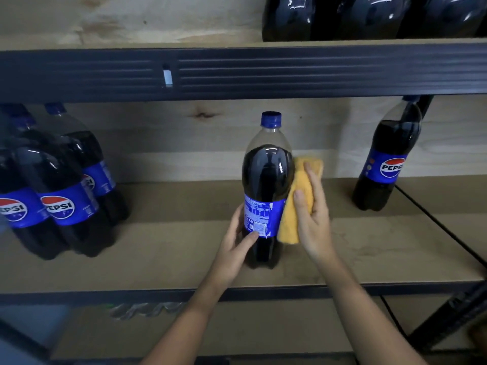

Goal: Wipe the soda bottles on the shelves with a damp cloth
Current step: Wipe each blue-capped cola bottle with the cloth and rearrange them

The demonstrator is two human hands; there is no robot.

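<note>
At the centre of the frame a tall clear plastic soda bottle with a blue cap and blue label [266,185] stands upright on the brown board shelf [168,248]. The left hand [238,243] grasps its lower body, thumb across the label. The right hand [312,212] presses a folded yellow cloth [296,206] flat against the bottle's right side, fingers extended. A cluster of like bottles [52,185] stands at left, a single bottle [387,159] at right, and wrapped bottles [369,17] sit upper right

Wooden shelf board [163,259] with upright cola bottles: left cluster [56,191], middle bottle [266,177], right bottle [387,159].
</note>
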